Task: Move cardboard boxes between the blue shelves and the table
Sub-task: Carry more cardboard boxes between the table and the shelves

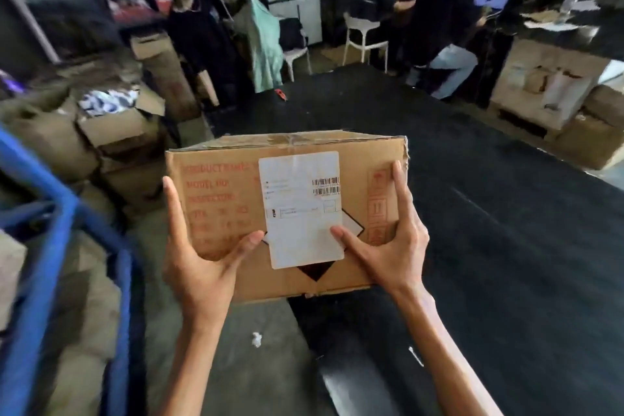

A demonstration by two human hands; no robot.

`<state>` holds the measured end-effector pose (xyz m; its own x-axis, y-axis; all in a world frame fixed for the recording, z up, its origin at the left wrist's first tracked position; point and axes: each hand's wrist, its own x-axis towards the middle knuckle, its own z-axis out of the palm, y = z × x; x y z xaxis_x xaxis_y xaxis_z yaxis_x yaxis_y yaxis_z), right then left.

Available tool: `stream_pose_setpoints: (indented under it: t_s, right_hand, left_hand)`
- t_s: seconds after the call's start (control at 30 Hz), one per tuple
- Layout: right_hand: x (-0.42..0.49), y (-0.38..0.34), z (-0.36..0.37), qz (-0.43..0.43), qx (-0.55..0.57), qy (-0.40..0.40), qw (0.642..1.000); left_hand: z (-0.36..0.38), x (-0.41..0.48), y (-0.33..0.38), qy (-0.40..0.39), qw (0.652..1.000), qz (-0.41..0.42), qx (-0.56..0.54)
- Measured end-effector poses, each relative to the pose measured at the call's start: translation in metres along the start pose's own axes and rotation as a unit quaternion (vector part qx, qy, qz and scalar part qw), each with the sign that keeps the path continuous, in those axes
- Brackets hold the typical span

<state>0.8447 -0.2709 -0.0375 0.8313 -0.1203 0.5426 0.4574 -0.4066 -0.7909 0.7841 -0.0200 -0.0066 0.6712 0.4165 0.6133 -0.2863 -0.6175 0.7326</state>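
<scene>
Two-handed carry of cardboard box (219,213).
I see left hand (199,267) and right hand (391,253) spread wide, straight digits pressing its face.

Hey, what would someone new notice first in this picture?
A cardboard box with a white label sits front and centre, held between the left hand and the right hand. A black table stretches behind it and to its right, and a blue shelf runs along the left edge.
</scene>
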Motion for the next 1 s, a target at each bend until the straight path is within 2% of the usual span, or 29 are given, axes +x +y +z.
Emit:
stream_pose_setpoints:
  t_s: [0.23, 0.37, 0.47, 0.53, 0.6, 0.77, 1.0]
  right_hand:
    - [-0.022, -0.091, 0.102, -0.095, 0.160, -0.123, 0.975]
    - [-0.056, -0.147, 0.124, -0.124, 0.220, -0.204, 0.946]
    - [-0.073, -0.168, 0.127, -0.132, 0.250, -0.238, 0.929]
    - [-0.106, -0.213, 0.130, -0.174, 0.277, -0.283, 0.902]
    - [-0.111, -0.222, 0.132, -0.162, 0.296, -0.296, 0.893]
    - [-0.147, -0.273, 0.134, -0.195, 0.346, -0.327, 0.858]
    - [-0.169, -0.317, 0.164, -0.226, 0.417, -0.358, 0.805]
  left_hand:
    - [-0.149, -0.024, 0.011, 0.175, 0.975, -0.014, 0.132]
    - [-0.220, -0.066, 0.037, 0.275, 0.939, -0.038, 0.202]
    - [-0.243, -0.089, 0.051, 0.307, 0.928, -0.042, 0.205]
    - [-0.287, -0.128, 0.077, 0.365, 0.900, -0.050, 0.232]
    - [-0.290, -0.137, 0.090, 0.384, 0.884, -0.048, 0.262]
    - [-0.330, -0.181, 0.128, 0.459, 0.824, -0.045, 0.330]
    - [-0.353, -0.209, 0.138, 0.521, 0.755, -0.044, 0.396]
